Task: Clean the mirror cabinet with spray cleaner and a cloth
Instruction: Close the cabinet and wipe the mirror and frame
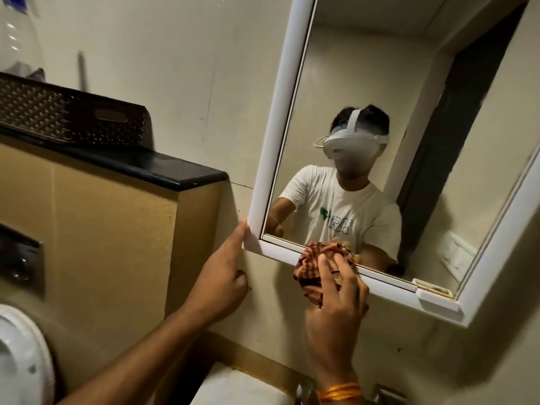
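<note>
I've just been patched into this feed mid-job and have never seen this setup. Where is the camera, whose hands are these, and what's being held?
There is no machine here: a person works with bare hands, and the single picture comes from a camera worn on their head, hence the tilt. The white-framed mirror cabinet hangs on the wall; its glass reflects the person wearing the headset. The right hand holds a bunched checked cloth against the cabinet's bottom frame edge. The left hand touches the frame's lower left corner with its index finger. At left, a black ledge carries a dark perforated basket, with a blurred clear bottle above it.
</note>
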The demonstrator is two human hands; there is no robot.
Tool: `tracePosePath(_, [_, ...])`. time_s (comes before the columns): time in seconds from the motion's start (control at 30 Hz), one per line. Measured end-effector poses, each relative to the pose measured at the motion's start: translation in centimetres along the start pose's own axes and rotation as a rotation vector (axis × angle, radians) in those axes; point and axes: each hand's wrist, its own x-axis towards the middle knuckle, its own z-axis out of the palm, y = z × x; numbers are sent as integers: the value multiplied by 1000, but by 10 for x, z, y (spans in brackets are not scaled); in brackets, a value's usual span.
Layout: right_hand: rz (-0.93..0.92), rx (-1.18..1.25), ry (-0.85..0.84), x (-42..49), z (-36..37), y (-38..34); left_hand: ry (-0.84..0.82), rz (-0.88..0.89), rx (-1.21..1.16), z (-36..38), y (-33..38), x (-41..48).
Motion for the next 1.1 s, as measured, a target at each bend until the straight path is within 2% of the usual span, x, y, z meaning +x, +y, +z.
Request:
tracePosePath(0.13, [-148,3,-96,9,15,-26,32,-20,-66,-7,2,5])
tracePosePath(0.33, [-458,-95,-226,30,36,-58,221,-69,-178,-14,-2,18])
tracePosePath(0.57, [-733,-199,-184,60,26,-52,257,-50,-151,-22,-9,34])
tracePosePath(0.63, [-750,-212,-134,90,15,-64,276,-26,-168,-22,-2,41])
tracePosePath(0.77, [-633,-179,-17,177,-19,-94,342,-15,-169,-21,7,53])
tracePosePath(0.87, [-566,-189,40,206,-31,-105,400,-29,-180,-21,11,56])
tracePosePath(0.97, [-565,-194,14,180,-21,-98,426,-39,-190,-20,7,54])
tracePosePath(1.1, [-669,-223,-130,95,14,-71,410,-67,-208,-16,-1,54])
